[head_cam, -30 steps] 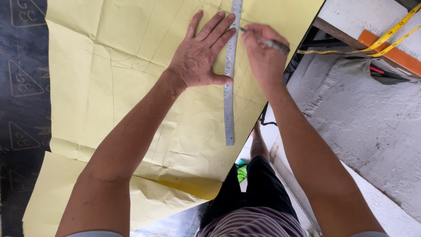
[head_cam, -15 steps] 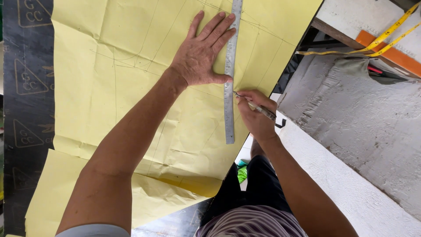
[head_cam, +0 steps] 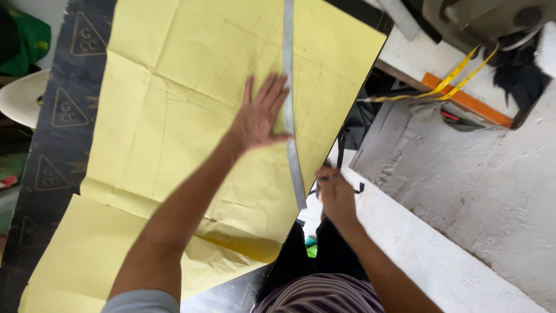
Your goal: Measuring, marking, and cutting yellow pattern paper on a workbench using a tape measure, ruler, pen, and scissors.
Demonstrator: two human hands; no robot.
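The left hand (head_cam: 259, 119) lies flat and spread wide, palm down, on the yellow paper (head_cam: 174, 133), its fingers fanned and their tips touching the left edge of the ruler (head_cam: 291, 110); it grips nothing, only presses down. The ruler is a long grey metal strip that runs from the top edge of the view down across the paper, its lower end reaching the paper's right border just beside the right hand (head_cam: 336, 194). That hand sits off the paper's edge, fingers curled narrow around a thin dark pen (head_cam: 324, 178), whose tip is near the ruler's lower end; whether the tip touches the paper cannot be told. The paper is a large creased sheet with faint pencilled lines, spread over a black mat (head_cam: 58, 116) with pale triangle marks, which shows along the left and at the bottom. A second yellow sheet (head_cam: 63, 255) lies partly under the first at the lower left. To the right stands a grey counter (head_cam: 463, 174), well apart from the paper, bearing an orange strip (head_cam: 466, 98) with a yellow tape measure (head_cam: 457, 78) draped over it. No container shows clearly. At the bottom edge is the person's striped shirt (head_cam: 324, 295).
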